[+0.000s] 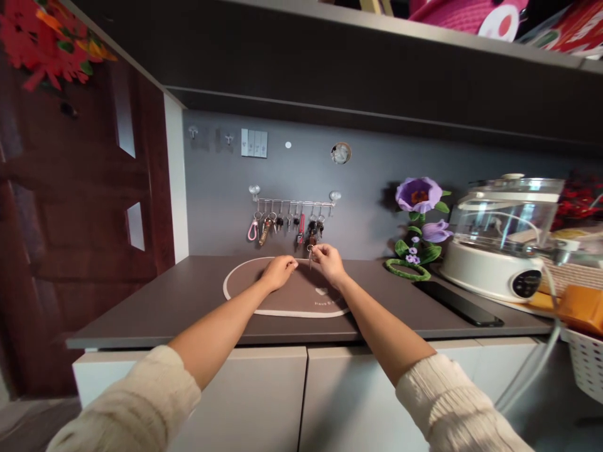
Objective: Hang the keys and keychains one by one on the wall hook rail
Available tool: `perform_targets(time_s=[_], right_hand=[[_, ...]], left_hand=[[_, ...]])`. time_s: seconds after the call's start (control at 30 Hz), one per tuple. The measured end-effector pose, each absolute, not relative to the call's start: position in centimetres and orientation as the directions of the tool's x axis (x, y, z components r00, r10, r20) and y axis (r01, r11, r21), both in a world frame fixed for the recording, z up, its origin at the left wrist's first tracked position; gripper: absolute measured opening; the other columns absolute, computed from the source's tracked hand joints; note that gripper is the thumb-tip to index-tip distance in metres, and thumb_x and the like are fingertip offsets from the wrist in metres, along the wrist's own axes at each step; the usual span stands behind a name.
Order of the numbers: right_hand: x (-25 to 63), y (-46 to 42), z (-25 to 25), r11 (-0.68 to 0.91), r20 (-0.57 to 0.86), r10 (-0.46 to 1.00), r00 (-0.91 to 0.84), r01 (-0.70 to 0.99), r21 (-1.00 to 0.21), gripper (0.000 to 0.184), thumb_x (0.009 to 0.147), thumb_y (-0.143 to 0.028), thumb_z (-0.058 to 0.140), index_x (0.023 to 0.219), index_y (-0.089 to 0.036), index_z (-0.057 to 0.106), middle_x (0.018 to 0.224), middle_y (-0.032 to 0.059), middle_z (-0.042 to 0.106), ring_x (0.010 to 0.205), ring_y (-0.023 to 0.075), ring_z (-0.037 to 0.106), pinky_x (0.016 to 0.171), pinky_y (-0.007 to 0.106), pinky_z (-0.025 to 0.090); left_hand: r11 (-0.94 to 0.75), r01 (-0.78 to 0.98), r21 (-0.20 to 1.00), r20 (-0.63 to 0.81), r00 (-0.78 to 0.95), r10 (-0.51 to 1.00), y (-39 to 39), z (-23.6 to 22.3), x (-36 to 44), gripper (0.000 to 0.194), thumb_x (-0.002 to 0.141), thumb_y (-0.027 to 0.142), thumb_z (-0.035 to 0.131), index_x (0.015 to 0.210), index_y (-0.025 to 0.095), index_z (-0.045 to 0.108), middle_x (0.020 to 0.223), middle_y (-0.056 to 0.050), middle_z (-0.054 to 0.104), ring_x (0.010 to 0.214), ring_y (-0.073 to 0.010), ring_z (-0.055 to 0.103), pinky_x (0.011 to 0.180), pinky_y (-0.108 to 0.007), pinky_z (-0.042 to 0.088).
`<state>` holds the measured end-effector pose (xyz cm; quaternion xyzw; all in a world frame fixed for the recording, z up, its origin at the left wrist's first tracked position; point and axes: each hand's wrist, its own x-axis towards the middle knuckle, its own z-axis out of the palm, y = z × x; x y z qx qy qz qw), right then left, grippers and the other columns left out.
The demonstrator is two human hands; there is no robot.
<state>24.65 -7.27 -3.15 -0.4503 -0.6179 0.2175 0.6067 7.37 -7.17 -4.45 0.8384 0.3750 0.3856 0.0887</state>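
Note:
My right hand (330, 262) is pinched on a small key ring with a key (309, 254) that hangs from its fingertips, just below the wall-mounted key rack (294, 202). Several keys and fobs (287, 226) dangle from the rack's hooks. My left hand (279, 271) is curled closed beside the right, over the oval brown mat (245, 279) on the counter; what it holds, if anything, I cannot make out. Both arms reach forward in cream knit sleeves.
A grey counter (164, 307) runs over white cabinets. A purple flower ornament (419, 220), a white appliance with a clear lid (504, 238) and a black flat device (459, 304) stand at the right. A dark wooden door (70, 220) is at the left. A white basket (586, 361) is at the far right.

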Motion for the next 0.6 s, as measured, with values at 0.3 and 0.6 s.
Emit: perform_targets(time_s=[0.3, 0.6], right_hand=[[26.7, -6.2, 0.4, 0.458, 0.495, 0.824, 0.275, 0.191, -0.868, 0.019, 0.072, -0.034, 0.053, 0.075, -0.015, 0.051, 0.072, 0.0035, 0.058, 0.061, 0.0098, 0.055, 0.06, 0.025, 0.049], [30.3, -3.0, 4.6, 0.439, 0.568, 0.71, 0.416, 0.369, -0.819, 0.013, 0.078, -0.025, 0.045, 0.075, -0.014, 0.052, 0.067, 0.0045, 0.06, 0.054, 0.0087, 0.052, 0.058, 0.023, 0.048]], left_hand=[[-0.721, 0.551, 0.42, 0.543, 0.483, 0.686, -6.9, -5.1, 7.9, 0.023, 0.08, 0.026, 0.043, 0.072, 0.015, 0.061, 0.071, -0.003, 0.063, 0.067, -0.0139, 0.053, 0.065, -0.024, 0.038], [-0.728, 0.555, 0.403, 0.523, 0.512, 0.681, -6.5, -5.5, 8.2, 0.021, 0.079, 0.027, 0.044, 0.076, 0.018, 0.064, 0.08, -0.004, 0.066, 0.073, -0.0164, 0.056, 0.068, -0.026, 0.04]])
